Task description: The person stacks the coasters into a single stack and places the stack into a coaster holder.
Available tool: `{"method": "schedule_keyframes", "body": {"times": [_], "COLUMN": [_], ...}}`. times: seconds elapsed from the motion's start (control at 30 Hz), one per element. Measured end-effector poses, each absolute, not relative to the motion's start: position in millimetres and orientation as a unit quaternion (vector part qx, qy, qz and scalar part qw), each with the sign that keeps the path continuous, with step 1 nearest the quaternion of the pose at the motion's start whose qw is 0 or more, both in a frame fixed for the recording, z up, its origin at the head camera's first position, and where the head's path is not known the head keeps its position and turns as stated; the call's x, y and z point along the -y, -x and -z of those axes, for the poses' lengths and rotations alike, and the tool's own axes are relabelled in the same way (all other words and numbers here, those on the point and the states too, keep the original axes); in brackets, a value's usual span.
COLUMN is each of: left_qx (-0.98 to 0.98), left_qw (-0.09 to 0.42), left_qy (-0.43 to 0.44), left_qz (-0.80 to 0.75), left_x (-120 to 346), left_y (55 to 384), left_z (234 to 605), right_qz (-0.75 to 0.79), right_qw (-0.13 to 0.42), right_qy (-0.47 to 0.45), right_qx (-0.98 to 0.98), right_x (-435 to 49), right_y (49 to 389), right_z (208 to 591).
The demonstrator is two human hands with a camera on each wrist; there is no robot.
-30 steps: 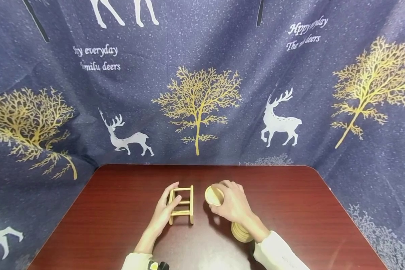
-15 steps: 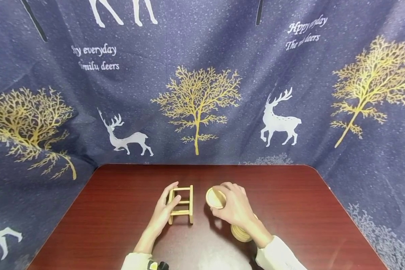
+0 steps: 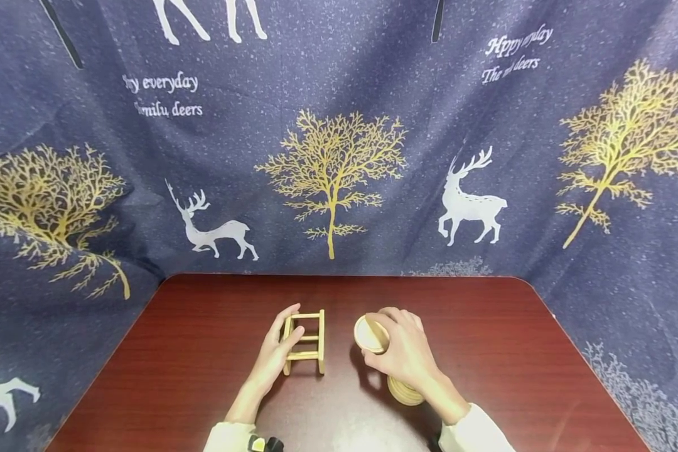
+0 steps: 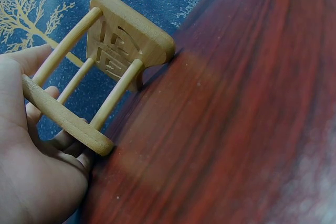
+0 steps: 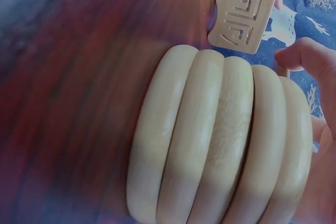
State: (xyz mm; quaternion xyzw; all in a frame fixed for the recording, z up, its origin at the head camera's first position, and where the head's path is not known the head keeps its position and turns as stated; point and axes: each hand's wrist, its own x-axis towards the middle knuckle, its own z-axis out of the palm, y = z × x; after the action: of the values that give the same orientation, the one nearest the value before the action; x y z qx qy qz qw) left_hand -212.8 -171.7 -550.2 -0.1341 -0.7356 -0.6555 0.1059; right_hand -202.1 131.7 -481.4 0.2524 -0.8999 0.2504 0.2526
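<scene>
In the head view, my left hand grips the near side of a small wooden coaster holder, two end panels joined by rods. A cut-out pattern shows on its far panel in the left wrist view; it stands on the table there. My right hand pinches a round, rimmed wooden coaster by its edge, tilted above the table. Beneath that wrist sits a stack of several coasters, partly hidden by the arm. Their rounded edges fill much of the right wrist view, where my right fingers show at the edge.
A glossy red-brown table lies under everything. Behind it hangs a dark blue cloth printed with deer and golden trees. A dark object sits by the left cuff.
My right hand has shifted slightly to the right with the coaster, away from the holder. The left hand and the holder have stayed in place.
</scene>
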Motion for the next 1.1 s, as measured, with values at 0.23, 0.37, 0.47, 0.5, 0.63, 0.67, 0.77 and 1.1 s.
{"method": "schedule_keyframes", "body": {"times": [0.23,0.37,0.47,0.5,0.63,0.67,0.77,1.1], "left_qx": [0.741,0.747,0.742,0.743,0.729,0.726,0.717,0.735], "left_qw": [0.092,0.07,0.076,0.082,0.099,0.101,0.1,0.105], "left_qy": [0.115,0.1,0.113,0.116,0.14,0.144,0.16,0.135], "left_qz": [0.655,0.654,0.656,0.654,0.663,0.664,0.671,0.656], "left_x": [176.1,181.2,179.2,180.1,177.6,178.3,179.0,170.2], "left_y": [221.9,231.9,230.6,233.3,230.3,233.1,232.8,212.6], "left_z": [564.9,577.8,573.1,578.3,575.4,580.0,579.9,545.9], "right_qz": [-0.245,-0.246,-0.244,-0.244,-0.242,-0.241,-0.236,-0.237], "right_qw": [0.268,0.275,0.276,0.276,0.278,0.278,0.278,0.283], "right_qy": [-0.258,-0.26,-0.258,-0.257,-0.254,-0.253,-0.247,-0.239], "right_qx": [0.895,0.892,0.893,0.893,0.894,0.895,0.897,0.898], "right_x": [-136.9,-139.7,-142.2,-143.1,-146.5,-147.4,-150.3,-155.6], "right_y": [198.7,197.4,196.6,196.4,195.7,195.5,194.7,190.9], "right_z": [484.7,484.6,484.4,484.3,484.1,484.1,484.8,487.2]}}
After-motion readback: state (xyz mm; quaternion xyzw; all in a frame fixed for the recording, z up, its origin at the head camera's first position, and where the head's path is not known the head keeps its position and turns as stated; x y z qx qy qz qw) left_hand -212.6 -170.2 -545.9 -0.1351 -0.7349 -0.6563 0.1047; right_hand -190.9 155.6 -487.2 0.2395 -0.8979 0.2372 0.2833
